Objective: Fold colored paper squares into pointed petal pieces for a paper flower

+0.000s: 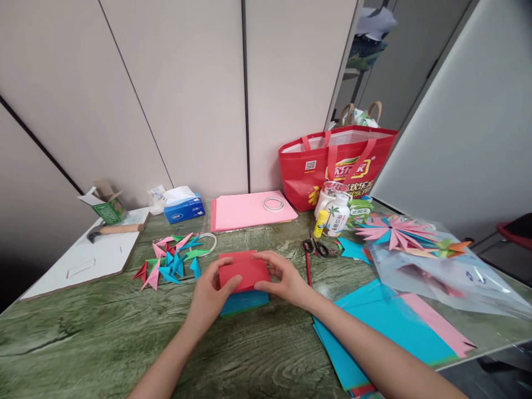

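Both hands hold a small stack of red paper (244,272) in the middle of the table. My left hand (216,282) grips its left side, thumb on the near face. On the right side, my right hand (282,276) pinches the stack between thumb and fingers. Just beneath and nearer to me lies blue paper (245,303), partly covered by the red. Left of my hands, folded paper pieces (172,260) in blue, pink, red and green lie in a loose pile. A red pencil-like stick (308,269) rests right of my right hand.
Black-handled scissors (316,246), a yellow glue stick (320,224) and a white bottle (337,213) stand or lie right of centre. Blue sheets (386,321) spread under my right forearm. Behind are pink sheets (245,210), a tissue box (184,209) and a red bag (299,172). A hammer (114,230) lies left.
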### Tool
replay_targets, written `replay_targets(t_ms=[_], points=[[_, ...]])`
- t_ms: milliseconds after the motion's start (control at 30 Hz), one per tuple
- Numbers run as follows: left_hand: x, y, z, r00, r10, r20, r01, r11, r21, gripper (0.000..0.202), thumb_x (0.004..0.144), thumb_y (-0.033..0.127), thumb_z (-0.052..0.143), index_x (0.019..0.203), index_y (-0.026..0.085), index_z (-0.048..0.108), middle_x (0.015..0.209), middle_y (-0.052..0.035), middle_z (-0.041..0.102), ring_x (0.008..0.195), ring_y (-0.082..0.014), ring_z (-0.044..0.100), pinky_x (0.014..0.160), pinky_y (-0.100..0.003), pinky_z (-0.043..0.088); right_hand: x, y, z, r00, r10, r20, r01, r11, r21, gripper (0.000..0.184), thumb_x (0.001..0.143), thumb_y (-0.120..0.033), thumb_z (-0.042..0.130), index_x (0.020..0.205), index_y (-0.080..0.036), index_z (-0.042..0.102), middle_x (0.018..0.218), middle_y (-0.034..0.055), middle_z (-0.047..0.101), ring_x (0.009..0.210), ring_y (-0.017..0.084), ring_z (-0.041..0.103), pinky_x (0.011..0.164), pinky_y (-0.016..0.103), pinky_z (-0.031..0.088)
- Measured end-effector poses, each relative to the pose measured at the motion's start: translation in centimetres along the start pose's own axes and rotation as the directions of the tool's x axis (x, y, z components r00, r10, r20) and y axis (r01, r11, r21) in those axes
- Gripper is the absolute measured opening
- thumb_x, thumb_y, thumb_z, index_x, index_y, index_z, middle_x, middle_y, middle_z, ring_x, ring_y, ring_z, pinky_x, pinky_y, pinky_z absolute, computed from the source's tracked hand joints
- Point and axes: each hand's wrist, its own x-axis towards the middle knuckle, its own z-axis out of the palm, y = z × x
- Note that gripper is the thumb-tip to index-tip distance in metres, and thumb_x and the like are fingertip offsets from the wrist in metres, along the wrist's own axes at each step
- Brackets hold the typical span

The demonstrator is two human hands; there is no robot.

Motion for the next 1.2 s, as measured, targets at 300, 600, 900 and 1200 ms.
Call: replay_targets(t_ms=[300, 600, 900, 1200], points=[[-0.2, -0.7, -0.1, 0.960, 0.264, 0.097, -0.281, 0.888, 0.364, 0.035, 0.068, 0.028, 0.064, 0.102, 0.022, 0.061, 0.105, -0.0077, 0.063, 0.099, -0.0241, 0.055, 0.087, -0.039, 0.041, 0.1, 0.7, -0.1, 0.995, 0.068, -0.070, -0.059, 0.992, 0.114, 0.048, 0.067, -0.034, 0.068, 0.111, -0.024, 0.051, 0.107, 0.0064, 0.055, 0.094, 0.020, 0.055, 0.075, 0.030, 0.048], [-0.3, -0.4, 0.5, 0.995, 0.103, 0.009, -0.102, 0.968, 0.228, 0.026, 0.077, 0.033, 0.051, 0.089, 0.014, 0.064, 0.078, -0.0057, 0.070, 0.064, -0.0191, 0.062, 0.059, -0.028, 0.049, 0.1, 0.2, 0.6, 0.991, 0.126, -0.047, -0.100, 0.924, 0.368, 0.083, 0.059, -0.021, 0.075, 0.127, -0.030, 0.029, 0.113, 0.0055, 0.051, 0.093, 0.018, 0.057, 0.076, 0.029, 0.048], [-0.4, 0.5, 0.5, 0.998, -0.005, -0.055, 0.002, 0.998, -0.065, 0.048, 0.073, 0.036, 0.057, 0.116, 0.017, 0.048, 0.109, -0.0098, 0.062, 0.086, -0.0221, 0.062, 0.067, -0.030, 0.051, 0.2, 0.7, 0.3, 0.985, 0.163, -0.051, -0.120, 0.873, 0.473, 0.064, 0.068, -0.020, 0.067, 0.120, -0.028, 0.030, 0.094, 0.0024, 0.058, 0.081, 0.015, 0.059, 0.070, 0.028, 0.047], [-0.3, 0.2, 0.1, 0.998, 0.054, -0.022, -0.057, 0.988, -0.141, 0.049, 0.081, 0.033, 0.047, 0.128, 0.022, 0.037, 0.097, -0.0070, 0.064, 0.086, -0.0204, 0.061, 0.072, -0.031, 0.050, 0.3, -0.1, -0.3, 0.996, 0.067, -0.050, -0.066, 0.998, 0.020, 0.022, 0.069, -0.015, 0.058, 0.090, -0.020, 0.065, 0.094, 0.0029, 0.062, 0.088, 0.018, 0.057, 0.077, 0.029, 0.044]])
